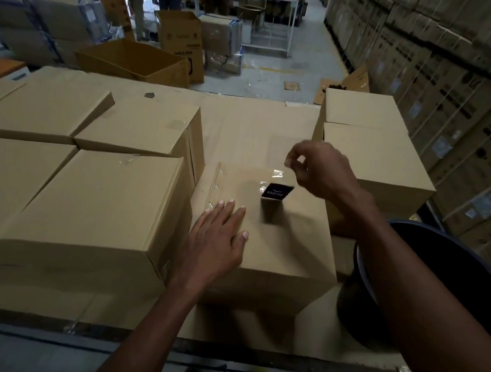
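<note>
Carrying all items: a wide desk [258, 122] covered in flat brown cardboard sheeting. Lining the aisle at right: tall stacks of strapped brown cartons [453, 70].

Sitting on the desk at left, packed edge to edge: four closed plain brown cardboard boxes [90, 203]. Standing at the far right of the desk: one more closed brown cardboard box [373, 154]. Standing at near right, just beside the work: a dark round open-topped bin [444, 254].

Sitting mid-desk, between the left group and the right-hand box: the centre box [286, 247], closed, plain brown cardboard.

Lying flat on the centre box top near its left edge, fingers straight and spread: the left hand [216, 239]. Hovering over the far edge of the same box, thumb and fingertips pinching a clear glossy plastic film [277, 173]: the right hand [319, 168].

Running along the top left edge of the centre box: a clear stapled strip [215, 186]. Hanging under the film, just above the box top and casting a shadow on it: a small dark square label [277, 192] with pale lettering, too blurred for reading.
</note>
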The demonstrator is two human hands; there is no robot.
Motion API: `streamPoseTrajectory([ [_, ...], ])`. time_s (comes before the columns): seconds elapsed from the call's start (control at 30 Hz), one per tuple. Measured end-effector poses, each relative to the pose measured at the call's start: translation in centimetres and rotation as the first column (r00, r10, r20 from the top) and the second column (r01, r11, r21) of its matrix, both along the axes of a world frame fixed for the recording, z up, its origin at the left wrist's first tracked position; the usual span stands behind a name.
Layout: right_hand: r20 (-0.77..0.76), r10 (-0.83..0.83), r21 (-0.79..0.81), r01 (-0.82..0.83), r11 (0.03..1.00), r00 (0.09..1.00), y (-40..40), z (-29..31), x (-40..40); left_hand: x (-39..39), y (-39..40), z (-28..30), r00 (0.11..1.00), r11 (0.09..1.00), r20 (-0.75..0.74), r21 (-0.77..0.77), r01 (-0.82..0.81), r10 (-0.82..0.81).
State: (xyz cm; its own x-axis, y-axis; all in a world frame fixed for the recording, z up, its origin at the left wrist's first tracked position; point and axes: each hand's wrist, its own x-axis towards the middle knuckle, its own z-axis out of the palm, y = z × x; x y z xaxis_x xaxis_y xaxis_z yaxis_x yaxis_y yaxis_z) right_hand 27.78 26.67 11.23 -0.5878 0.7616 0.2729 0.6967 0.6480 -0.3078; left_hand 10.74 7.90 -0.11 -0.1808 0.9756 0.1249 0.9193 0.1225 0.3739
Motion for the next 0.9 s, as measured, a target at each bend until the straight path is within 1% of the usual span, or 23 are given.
streamPoseTrajectory([
  [0.07,-0.004,-0.023,-0.025,0.023,0.999,1.0,1.0,1.1,-0.6,0.0,0.0,0.1,1.0,1.0,0.002,0.002,-0.003,0.003],
  [0.2,-0.019,-0.012,-0.064,0.011,0.998,1.0,2.1,3.0,-1.3,0.0,0.2,0.2,1.0,1.0,0.024,0.01,-0.008,0.008],
  [0.37,0.019,0.001,-0.03,0.0,1.0,1.0,2.8,4.3,-1.8,-0.1,0.3,0.1,0.999,1.0,0.033,0.023,-0.013,0.012],
  [0.7,0.004,-0.057,0.0,0.057,0.998,0.998,3.7,4.6,-1.8,0.0,0.2,0.2,0.999,0.999,0.042,0.029,-0.026,0.025],
  [0.9,-0.059,-0.077,-0.002,0.077,0.997,0.995,4.2,5.4,-1.7,-0.1,0.1,0.3,0.998,1.0,0.052,-0.001,-0.017,0.017],
])
